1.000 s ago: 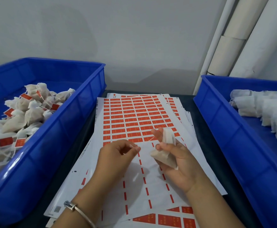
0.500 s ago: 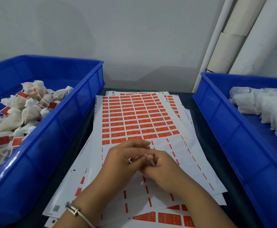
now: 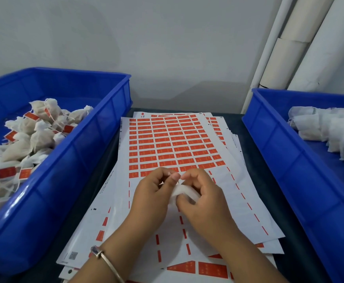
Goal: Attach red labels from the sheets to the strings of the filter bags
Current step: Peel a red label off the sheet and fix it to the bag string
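Both hands meet over label sheets (image 3: 173, 139) at bench middle. Right hand (image 3: 206, 199) curled round white filter bag (image 3: 184, 193); left hand (image 3: 152, 193) pinching at fingertips just above bag, string or label there too small to tell. Labelled bags (image 3: 24, 144) in left bin (image 3: 69, 166), plain bags (image 3: 334, 131) in right bin (image 3: 285, 152).

Risks, judged: thin string slips from pinch; sticky label folds crooked or grabs finger; bag squeezed out of shape.

bare forearms, silver bangle (image 3: 105, 262) on left wrist
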`<state>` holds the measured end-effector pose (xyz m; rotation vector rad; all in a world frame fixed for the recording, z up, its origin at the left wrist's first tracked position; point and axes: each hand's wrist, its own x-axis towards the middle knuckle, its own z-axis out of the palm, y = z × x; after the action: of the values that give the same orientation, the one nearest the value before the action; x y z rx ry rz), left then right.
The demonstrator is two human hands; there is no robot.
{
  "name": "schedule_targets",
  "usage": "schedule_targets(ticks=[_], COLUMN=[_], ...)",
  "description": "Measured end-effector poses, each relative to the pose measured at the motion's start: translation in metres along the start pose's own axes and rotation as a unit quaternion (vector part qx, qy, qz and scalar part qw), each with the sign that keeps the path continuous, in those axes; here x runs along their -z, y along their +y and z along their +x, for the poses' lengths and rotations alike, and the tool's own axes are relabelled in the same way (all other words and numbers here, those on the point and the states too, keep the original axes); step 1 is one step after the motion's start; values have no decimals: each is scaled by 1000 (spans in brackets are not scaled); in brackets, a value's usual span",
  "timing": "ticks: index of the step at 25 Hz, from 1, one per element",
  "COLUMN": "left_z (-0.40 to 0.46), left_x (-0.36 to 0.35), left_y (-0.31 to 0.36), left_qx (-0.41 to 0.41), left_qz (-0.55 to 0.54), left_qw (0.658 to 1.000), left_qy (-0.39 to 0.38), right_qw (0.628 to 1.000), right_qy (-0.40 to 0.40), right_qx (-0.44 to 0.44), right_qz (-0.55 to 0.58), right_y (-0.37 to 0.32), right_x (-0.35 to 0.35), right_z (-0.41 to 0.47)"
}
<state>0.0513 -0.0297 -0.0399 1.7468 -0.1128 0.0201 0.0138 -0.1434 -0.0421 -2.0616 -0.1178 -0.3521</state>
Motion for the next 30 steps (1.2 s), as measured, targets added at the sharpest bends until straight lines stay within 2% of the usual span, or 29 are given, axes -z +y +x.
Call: schedule_targets(ticks=[4,6,8,10,13,16,20,22,25,26,28,30], left_z=[-3,-2,-2,-3,-4,-3,2,4,4,3,1,-2], left_x=[-8,-10,-11,-10,-6,-3,1,2,2,1,2,2], left_y=[-3,-4,-4,-2,1,2,-4,-6,-5,-3,-2,-2], left_qx=[45,69,79,71,48,35,36,45,35,19,-27,-63], left_qz=[-59,-75,-81,-88,-95,-66,-61,-72,-63,-54,-8,37], left_qw=[996,993,991,991,994,997,997,995,997,998,999,997], left_qy=[43,57,67,74,40,-11,37,56,38,29,19,8], right_qw=[965,946,942,953,984,990,986,954,844,814,795,806], right_qy=[118,137,134,107,66,63,-13,-54,-118,-127,-129,-107], right_qx=[146,187,186,155,48,-19,-163,-261,-304,-307,-310,-311], right_qz=[-181,-225,-244,-235,-159,-127,11,140,425,477,506,491], right_y=[5,6,4,2,2,8,1,-1,-1,-1,1,3], right_x=[-5,-4,-4,-4,-2,4,5,6,13,15,16,14], right_z=[1,2,2,3,5,8,12,14,15,15,15,16])
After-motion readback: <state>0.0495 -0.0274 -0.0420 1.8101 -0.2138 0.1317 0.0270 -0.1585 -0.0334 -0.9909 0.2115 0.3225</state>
